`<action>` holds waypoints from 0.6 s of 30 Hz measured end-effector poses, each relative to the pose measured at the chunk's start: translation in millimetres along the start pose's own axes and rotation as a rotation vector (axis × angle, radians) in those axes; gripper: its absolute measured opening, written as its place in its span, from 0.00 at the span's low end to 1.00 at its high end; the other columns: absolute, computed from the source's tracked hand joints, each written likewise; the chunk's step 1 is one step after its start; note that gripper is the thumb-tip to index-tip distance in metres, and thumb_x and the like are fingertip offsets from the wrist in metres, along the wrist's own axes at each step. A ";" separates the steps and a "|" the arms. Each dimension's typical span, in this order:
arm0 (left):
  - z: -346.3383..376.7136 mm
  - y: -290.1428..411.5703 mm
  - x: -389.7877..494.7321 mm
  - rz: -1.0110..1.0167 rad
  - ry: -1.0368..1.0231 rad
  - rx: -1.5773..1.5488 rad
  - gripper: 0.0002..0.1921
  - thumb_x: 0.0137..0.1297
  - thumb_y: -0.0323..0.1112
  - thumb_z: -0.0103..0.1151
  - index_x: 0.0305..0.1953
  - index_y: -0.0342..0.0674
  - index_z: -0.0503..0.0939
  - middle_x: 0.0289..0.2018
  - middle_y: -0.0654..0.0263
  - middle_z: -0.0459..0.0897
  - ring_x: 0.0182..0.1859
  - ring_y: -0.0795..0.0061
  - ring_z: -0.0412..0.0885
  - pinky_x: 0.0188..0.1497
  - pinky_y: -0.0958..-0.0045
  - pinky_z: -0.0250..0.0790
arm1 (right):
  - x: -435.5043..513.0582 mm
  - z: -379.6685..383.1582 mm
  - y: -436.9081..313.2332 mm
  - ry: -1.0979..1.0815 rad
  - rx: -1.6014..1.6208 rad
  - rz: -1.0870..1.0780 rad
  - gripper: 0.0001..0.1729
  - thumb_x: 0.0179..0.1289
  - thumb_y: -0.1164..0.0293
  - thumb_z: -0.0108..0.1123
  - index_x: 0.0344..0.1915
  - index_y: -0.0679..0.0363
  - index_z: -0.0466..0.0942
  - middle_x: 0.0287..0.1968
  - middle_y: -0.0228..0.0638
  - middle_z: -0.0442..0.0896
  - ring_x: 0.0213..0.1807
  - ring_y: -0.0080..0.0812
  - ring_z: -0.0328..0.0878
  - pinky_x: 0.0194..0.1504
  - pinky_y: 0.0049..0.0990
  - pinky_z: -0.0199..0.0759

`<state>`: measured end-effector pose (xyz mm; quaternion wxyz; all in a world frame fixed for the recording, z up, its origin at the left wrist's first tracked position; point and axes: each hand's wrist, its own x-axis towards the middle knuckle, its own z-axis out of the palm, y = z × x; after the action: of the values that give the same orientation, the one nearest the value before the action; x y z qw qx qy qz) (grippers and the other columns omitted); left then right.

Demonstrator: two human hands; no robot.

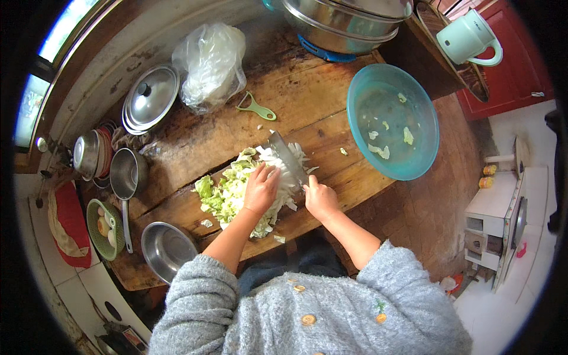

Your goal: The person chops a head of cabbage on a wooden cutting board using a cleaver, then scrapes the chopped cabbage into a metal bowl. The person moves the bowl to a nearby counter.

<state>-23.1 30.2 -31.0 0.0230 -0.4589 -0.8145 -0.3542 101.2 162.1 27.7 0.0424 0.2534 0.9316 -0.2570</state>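
A loose heap of cut leafy cabbage (226,191), pale green on the left and white on the right, lies on the wooden table (306,100). My right hand (320,198) grips the handle of a cleaver (285,153), whose broad metal blade slants up and left across the white pieces. My left hand (262,186) rests palm down on the heap, holding cabbage just left of the blade. Its fingertips are close to the cleaver; whether they touch it is unclear. Some cabbage is hidden beneath this hand and the blade.
A teal plastic basin (399,124) with cabbage scraps stands right of the heap. Beyond lie a green peeler (257,109) and a plastic bag (211,66). At left are a saucepan (128,173), a metal bowl (168,250) and a green basket (104,228) holding eggs. A steamer pot (346,26) stands at the back.
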 end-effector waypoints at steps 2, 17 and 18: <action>-0.7 0.3 -2.4 -0.033 0.032 -0.044 0.10 0.55 0.28 0.61 0.40 0.38 0.81 0.42 0.57 0.80 0.42 0.57 0.78 0.43 0.64 0.72 | -6.1 -12.3 -1.8 0.030 0.016 -0.008 0.12 0.64 0.67 0.48 0.41 0.64 0.65 0.19 0.49 0.78 0.23 0.51 0.78 0.23 0.45 0.71; -5.0 0.6 -6.3 0.118 -0.035 0.199 0.15 0.51 0.26 0.57 0.43 0.39 0.79 0.43 0.59 0.79 0.46 0.59 0.76 0.46 0.64 0.71 | 3.1 0.9 -6.2 -0.066 0.057 0.031 0.14 0.63 0.67 0.50 0.41 0.68 0.65 0.22 0.54 0.78 0.26 0.56 0.77 0.28 0.48 0.71; -5.9 1.1 -6.5 0.086 -0.008 0.129 0.14 0.51 0.26 0.57 0.42 0.39 0.80 0.42 0.59 0.79 0.45 0.60 0.76 0.46 0.64 0.71 | -0.7 -3.1 -5.9 -0.022 0.073 0.018 0.14 0.63 0.67 0.50 0.41 0.68 0.65 0.21 0.54 0.77 0.26 0.56 0.77 0.27 0.48 0.70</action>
<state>-20.2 22.3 -28.4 0.0644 -0.4926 -0.8152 -0.2977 99.1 159.0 33.2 0.0459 0.2605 0.9187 -0.2933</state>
